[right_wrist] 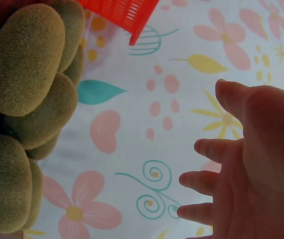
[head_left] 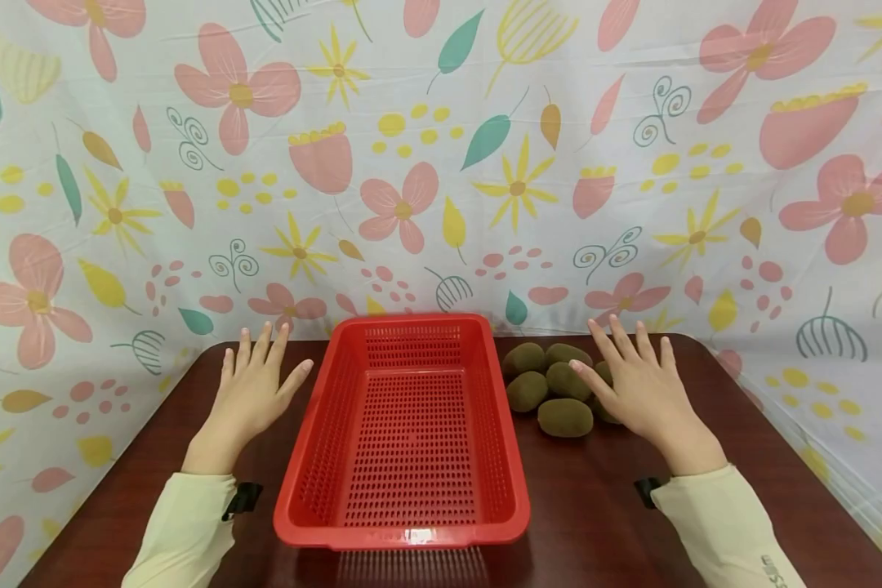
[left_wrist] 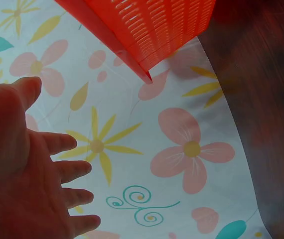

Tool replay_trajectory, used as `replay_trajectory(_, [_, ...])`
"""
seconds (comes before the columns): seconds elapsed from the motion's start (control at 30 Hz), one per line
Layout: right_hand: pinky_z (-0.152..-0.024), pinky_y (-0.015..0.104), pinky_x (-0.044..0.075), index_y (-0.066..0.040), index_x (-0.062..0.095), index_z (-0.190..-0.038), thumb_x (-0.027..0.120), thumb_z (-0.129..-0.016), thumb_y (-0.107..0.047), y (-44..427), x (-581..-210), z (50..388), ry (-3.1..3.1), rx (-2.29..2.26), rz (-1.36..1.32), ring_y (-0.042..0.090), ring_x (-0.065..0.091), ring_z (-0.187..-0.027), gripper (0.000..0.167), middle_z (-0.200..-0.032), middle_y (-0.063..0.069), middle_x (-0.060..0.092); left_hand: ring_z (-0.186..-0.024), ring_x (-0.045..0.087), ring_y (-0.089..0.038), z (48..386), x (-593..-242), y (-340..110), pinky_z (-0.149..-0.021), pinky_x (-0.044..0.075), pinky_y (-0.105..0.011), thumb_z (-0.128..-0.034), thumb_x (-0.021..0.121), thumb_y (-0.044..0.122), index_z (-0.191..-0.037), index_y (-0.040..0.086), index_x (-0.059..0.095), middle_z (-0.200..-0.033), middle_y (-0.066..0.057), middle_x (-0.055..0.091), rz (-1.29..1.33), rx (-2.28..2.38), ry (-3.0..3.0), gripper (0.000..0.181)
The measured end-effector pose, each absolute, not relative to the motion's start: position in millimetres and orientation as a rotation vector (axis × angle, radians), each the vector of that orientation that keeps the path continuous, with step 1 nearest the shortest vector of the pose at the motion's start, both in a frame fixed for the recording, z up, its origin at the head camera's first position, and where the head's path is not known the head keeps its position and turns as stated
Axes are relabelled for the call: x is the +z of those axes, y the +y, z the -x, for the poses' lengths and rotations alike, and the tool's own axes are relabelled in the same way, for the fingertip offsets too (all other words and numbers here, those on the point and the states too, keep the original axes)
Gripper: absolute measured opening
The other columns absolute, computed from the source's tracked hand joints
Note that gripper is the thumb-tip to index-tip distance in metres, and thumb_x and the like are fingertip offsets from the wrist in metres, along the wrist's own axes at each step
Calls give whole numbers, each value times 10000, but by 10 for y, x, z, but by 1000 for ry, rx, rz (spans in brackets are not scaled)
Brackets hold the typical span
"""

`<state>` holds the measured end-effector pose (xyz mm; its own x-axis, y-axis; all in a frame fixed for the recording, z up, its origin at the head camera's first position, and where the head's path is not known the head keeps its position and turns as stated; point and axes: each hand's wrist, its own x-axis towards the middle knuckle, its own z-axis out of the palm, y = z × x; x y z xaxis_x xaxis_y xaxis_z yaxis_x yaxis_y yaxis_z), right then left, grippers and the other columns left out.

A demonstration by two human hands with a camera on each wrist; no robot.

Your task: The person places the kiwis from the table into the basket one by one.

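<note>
A red plastic basket (head_left: 412, 535) with perforated walls stands at the middle of the table, nothing inside it. Several brown fuzzy kiwifruits (head_left: 564, 417) lie in a cluster to its right; the right wrist view shows these kiwifruits (right_wrist: 25, 59) close up. My left hand (head_left: 253, 392) is held over the table left of the basket, fingers straight and spread, holding nothing. On the other side, my right hand (head_left: 643, 388) hovers with spread fingers at the right of the kiwifruits, hiding part of the cluster. Neither hand appears to grip anything.
The dark brown wooden table (head_left: 581, 523) has rounded far corners. Behind and at both sides of it hangs a white cloth (head_left: 441, 269) printed with flowers and leaves. The basket's front rim lies near the table's near side.
</note>
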<state>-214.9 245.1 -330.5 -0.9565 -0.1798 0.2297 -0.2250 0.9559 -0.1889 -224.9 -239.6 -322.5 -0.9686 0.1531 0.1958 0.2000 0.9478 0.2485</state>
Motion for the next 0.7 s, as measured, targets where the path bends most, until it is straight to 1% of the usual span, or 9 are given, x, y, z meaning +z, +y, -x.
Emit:
replay_trajectory(0.33, [-1084, 676, -7, -95, 191, -1544, 345, -993, -568, 2420, -3269, 2164, -2864, 296, -342, 513, 25, -1406, 743, -1557, 257, 152, -1420, -74, -468, 2246, -3228, -2387, -1120, -32, -611, -1008, 321, 539, -1540, 31, 86, -1571, -258, 67, 315, -415, -2907, 772])
replay_trajectory(0.47, [-1088, 672, 12, -91, 207, -1540, 325, -991, -582, 2414, -3265, 2164, -2842, 281, -358, 510, 49, -1406, 746, -1549, 261, 178, -1425, -31, -466, 2240, -3232, -2377, -1124, 2, -609, -1011, 325, 527, -1537, 19, 92, -1570, -257, 82, 327, -414, -2905, 767])
replay_trajectory(0.7, [-1098, 658, 16, -102, 192, -1545, 335, -996, -566, 2407, -3245, 2152, -2821, 278, -376, 505, 77, -1406, 733, -1547, 254, 199, -1424, 59, -470, 2207, -3213, -2331, -1132, 36, -596, -1018, 389, 451, -1518, -27, 157, -1556, -264, 147, 357, -434, -2880, 730])
